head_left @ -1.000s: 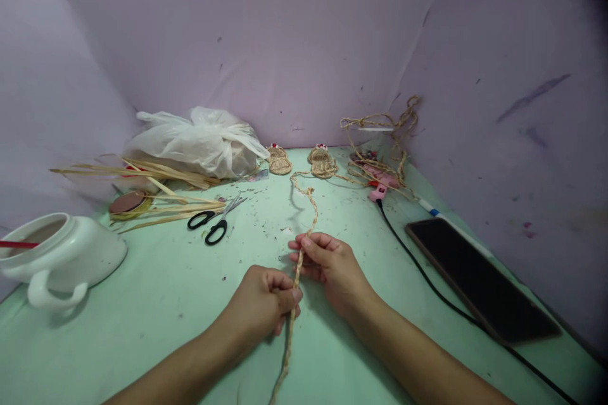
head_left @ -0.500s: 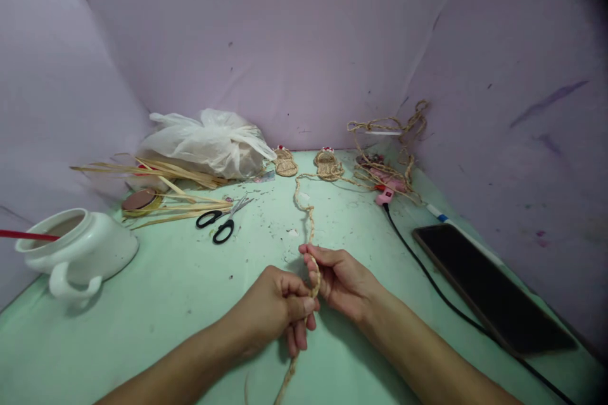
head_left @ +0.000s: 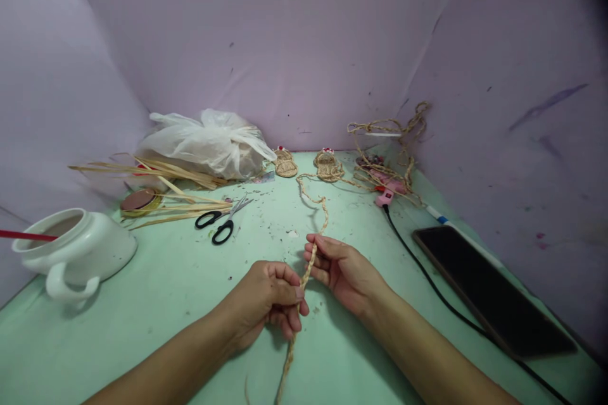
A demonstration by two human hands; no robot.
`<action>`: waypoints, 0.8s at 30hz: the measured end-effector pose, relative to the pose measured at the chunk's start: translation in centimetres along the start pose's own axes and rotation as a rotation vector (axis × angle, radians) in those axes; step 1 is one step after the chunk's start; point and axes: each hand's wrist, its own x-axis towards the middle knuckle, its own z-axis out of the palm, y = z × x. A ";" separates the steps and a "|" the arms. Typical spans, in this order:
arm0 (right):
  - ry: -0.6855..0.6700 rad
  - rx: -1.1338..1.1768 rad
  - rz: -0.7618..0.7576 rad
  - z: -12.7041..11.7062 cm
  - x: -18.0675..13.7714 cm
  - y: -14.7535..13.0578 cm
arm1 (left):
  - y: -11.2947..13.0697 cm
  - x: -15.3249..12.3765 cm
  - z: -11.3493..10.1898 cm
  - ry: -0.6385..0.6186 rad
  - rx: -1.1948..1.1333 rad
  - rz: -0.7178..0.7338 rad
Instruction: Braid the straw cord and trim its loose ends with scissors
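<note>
Two hands grip a braided straw cord point(head_left: 325, 215) near the desk's point(head_left: 166, 291) front edge.
The left hand point(head_left: 270, 294) pinches it between thumb and forefinger. The right hand point(head_left: 344, 269), fingers loosely curled, pinches it just beyond. It trails from the front edge toward the far edge.

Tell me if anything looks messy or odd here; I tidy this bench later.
Nothing looks damaged or spilled. Small scraps litter the table near the scissors, loose straw strips sprawl at far left, and a cord tangle piles up by the glue gun. The left hand and right hand pinch the braided cord.
</note>
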 end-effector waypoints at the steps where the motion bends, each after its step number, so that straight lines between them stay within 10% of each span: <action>1: 0.000 -0.001 -0.005 0.0 0.0 0.0 | 0.0 0.0 0.1 0.001 -0.002 0.000; 18: -0.061 -0.396 -0.089 0.9 -1.0 0.6 | 1.8 -0.4 -0.6 0.298 0.564 0.222; 21: -0.013 -0.358 -0.102 0.7 -0.7 0.6 | 4.2 -0.7 -3.3 0.625 1.167 0.489; 24: -0.012 -0.327 -0.113 0.5 -0.3 0.8 | 6.0 -0.4 -6.8 0.892 1.617 0.426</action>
